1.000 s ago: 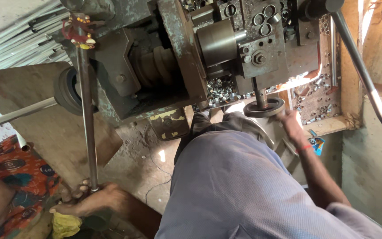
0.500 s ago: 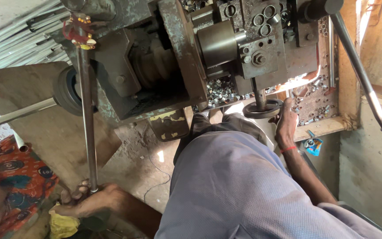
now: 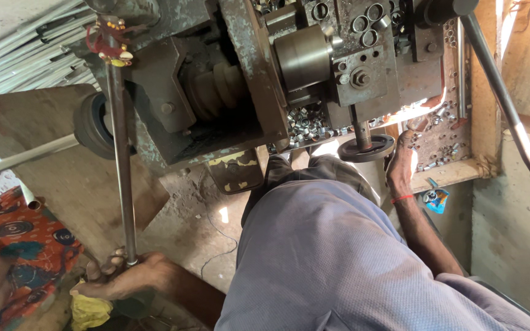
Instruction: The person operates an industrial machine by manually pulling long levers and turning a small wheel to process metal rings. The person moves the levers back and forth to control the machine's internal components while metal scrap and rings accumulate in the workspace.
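Left hand (image 3: 131, 277): low in the view, near the floor; its grip is closed around the lower end of a long steel rod (image 3: 121, 165), fingers wrapped about the shaft. A yellow cloth (image 3: 89, 310) lies just beneath the hand, touching it.

Steel rod: thin, grey, running nearly upright from the left hand up into the machine, where a small red and yellow ornament (image 3: 109, 44) hangs at its upper end.

Right hand (image 3: 400, 164): stretched forward, a red thread on the wrist. Its grip is loose, fingers extended and resting at the rim of a dark round handwheel (image 3: 367, 149); whether they clasp the wheel cannot be told.

Handwheel: small, flat, black, mounted on a short vertical spindle under the machine head, just left of the right hand.

Machine (image 3: 240, 79): heavy, worn, grey-green metal body with a stepped pulley (image 3: 216, 89), a smooth cylindrical chuck (image 3: 305, 56) and a block with round holes above it.

Small metal rings (image 3: 308, 122): a heap of shiny cut pieces in the tray below the chuck; more lie scattered on the wooden shelf (image 3: 449, 171) beside the right hand.

Lever bar (image 3: 501, 92): long, dark, slanting down at the right edge.

Grey trousers (image 3: 338, 263): the person's lap, filling the lower centre.

Patterned orange cloth (image 3: 26, 245): at the lower left.
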A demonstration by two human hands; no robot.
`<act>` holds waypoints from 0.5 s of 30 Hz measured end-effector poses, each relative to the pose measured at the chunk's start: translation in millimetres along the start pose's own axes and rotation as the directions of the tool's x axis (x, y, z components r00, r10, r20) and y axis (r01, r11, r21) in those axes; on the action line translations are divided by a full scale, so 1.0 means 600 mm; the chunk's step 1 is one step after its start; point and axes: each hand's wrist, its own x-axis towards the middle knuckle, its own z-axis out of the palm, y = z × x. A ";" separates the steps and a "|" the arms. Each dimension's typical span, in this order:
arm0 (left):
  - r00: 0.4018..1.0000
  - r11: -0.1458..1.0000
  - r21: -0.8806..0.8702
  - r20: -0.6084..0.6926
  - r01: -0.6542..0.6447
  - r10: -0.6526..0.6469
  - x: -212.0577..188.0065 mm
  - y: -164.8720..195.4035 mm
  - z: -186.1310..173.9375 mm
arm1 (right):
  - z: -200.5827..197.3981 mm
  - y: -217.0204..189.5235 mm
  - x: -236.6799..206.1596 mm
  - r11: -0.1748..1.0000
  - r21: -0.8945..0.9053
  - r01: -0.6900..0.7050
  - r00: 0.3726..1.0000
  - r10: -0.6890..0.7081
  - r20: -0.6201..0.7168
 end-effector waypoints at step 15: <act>1.000 1.000 -0.006 0.001 0.018 -0.018 0.004 0.001 0.005 | 0.028 0.019 0.012 0.959 -0.126 0.253 0.844 -0.155 0.513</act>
